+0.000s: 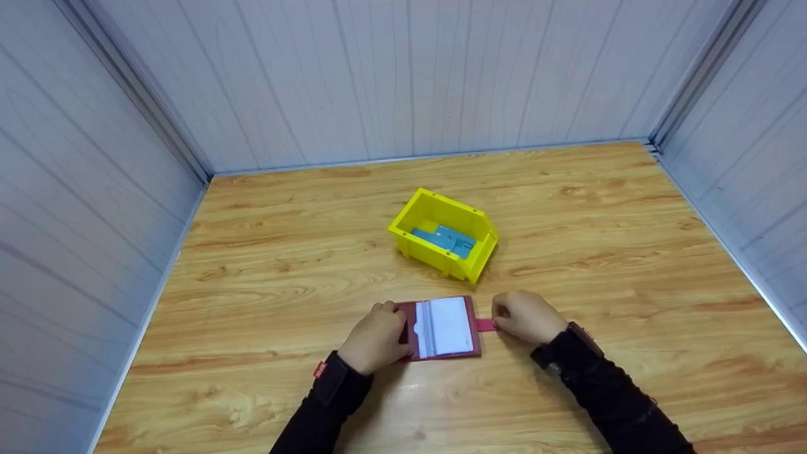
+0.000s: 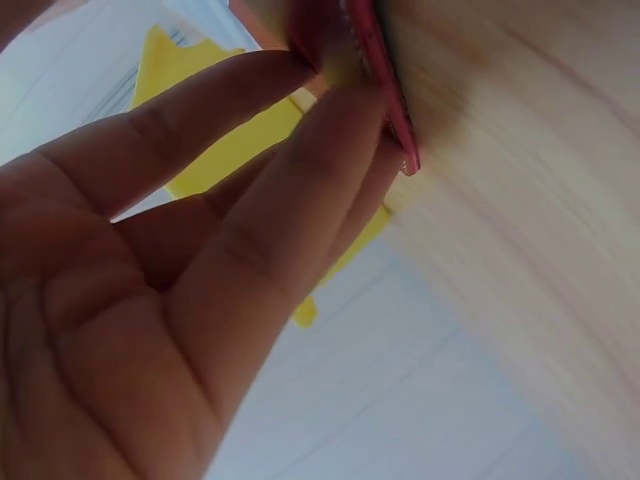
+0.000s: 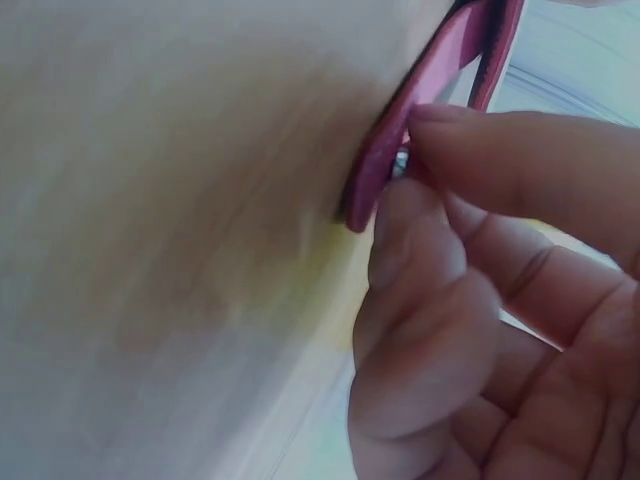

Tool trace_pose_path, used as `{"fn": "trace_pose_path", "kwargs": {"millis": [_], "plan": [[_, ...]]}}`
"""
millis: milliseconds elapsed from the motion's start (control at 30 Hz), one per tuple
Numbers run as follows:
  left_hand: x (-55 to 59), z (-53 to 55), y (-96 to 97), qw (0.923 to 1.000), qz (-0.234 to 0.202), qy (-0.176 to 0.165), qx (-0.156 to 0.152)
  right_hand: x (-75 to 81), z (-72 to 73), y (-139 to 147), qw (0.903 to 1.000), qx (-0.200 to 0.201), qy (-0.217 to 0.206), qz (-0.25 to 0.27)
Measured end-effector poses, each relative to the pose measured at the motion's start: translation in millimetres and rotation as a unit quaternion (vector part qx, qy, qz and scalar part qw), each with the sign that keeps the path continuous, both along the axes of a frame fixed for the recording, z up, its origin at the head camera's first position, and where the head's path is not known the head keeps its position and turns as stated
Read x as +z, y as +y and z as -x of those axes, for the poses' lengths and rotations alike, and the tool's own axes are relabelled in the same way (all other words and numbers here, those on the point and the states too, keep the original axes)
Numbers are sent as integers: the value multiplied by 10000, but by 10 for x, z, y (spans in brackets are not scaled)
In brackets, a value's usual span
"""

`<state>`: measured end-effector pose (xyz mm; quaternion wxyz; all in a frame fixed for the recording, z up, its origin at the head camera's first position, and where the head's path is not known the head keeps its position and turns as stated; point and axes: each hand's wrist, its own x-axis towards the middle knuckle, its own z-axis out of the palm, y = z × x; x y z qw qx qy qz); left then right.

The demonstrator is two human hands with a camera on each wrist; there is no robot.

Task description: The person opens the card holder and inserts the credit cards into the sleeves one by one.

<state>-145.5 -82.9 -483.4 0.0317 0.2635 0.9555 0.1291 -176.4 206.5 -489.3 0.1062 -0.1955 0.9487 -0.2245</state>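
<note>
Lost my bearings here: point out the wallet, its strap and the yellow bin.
Wallet (image 1: 410, 323): head view, maroon left cover.
Strap (image 1: 485, 325): head view, middle of visible length.
Yellow bin (image 1: 425, 255): head view, near outer wall.

The left hand (image 1: 376, 337) partly hides the red holder (image 1: 447, 328), print on the blue card (image 1: 455, 241) is too small to read, and the near edge of the table (image 1: 302, 271) is cut off.

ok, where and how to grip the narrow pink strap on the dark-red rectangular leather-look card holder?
Probably pinch the strap near its free end, from the right: it juts past the right edge of the open card holder. The right hand pinches it there.
</note>
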Motion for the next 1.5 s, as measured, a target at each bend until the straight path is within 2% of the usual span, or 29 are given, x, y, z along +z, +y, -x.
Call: {"fn": "trace_pose_path", "kwargs": {"millis": [167,300,600,867,1033,1267,1500], "plan": [[-15,0,23,10000,40,40,43,87,57,-11,9998,-106,-111,82],[-24,-20,41,9997,87,203,66,214,143,-30,9995,-188,-96,239],[-51,-43,67,9987,19,512,84,565,451,-133,9979,-555,213,263],[-60,-53,62,9981,-16,614,74,733,778,-278,9952,-691,656,244],[-58,-60,62,9978,-87,659,44,713,973,-393,9935,-760,835,132],[-63,-50,62,9983,-80,575,81,585,1205,-549,9946,-876,529,-195],[-60,-52,63,9981,-193,569,106,426,1335,-675,9959,-760,223,-435]]}}
